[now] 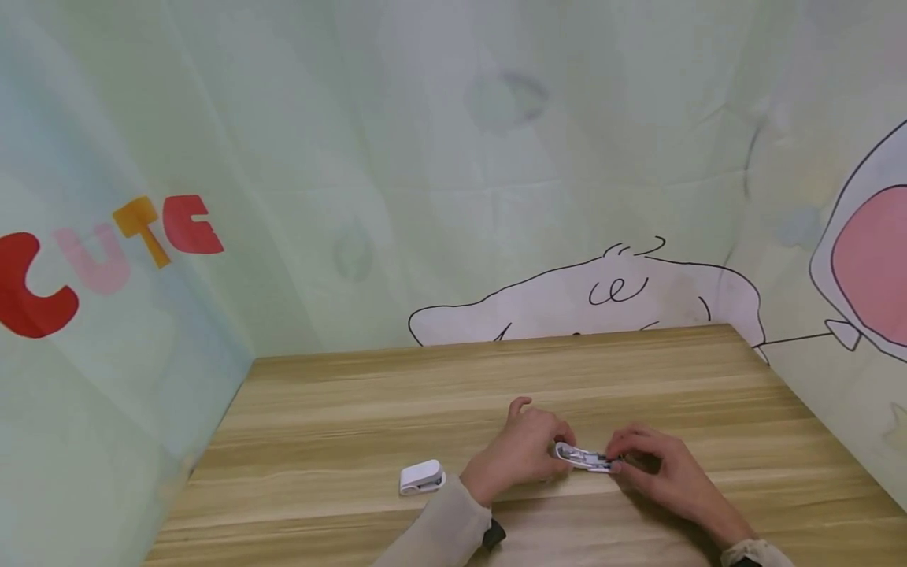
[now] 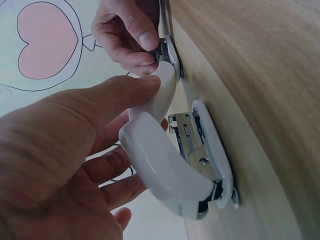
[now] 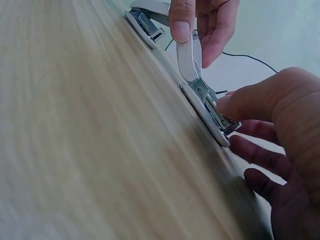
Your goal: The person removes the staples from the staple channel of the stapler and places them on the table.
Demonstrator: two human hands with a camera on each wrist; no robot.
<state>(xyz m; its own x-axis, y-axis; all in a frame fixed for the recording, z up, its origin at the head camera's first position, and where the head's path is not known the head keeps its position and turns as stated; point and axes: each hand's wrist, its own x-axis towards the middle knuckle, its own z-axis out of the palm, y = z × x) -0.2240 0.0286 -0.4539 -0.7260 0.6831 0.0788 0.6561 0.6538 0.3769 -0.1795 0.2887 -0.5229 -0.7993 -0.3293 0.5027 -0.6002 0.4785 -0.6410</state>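
Note:
A white stapler is swung wide, its metal magazine exposed and its base on the table. My left hand pinches the raised white top arm between thumb and fingers. From the other side, my right hand holds the magazine end, with the thumb on the metal and fingers beneath the tip. What lies inside the magazine is too small to tell. A second white stapler rests on the table left of my left hand, untouched; its top arm and metal magazine show close up in the left wrist view.
The wood-grain table runs back to a pale printed curtain, which hangs along the far edge and both sides. A dark object shows at my left sleeve.

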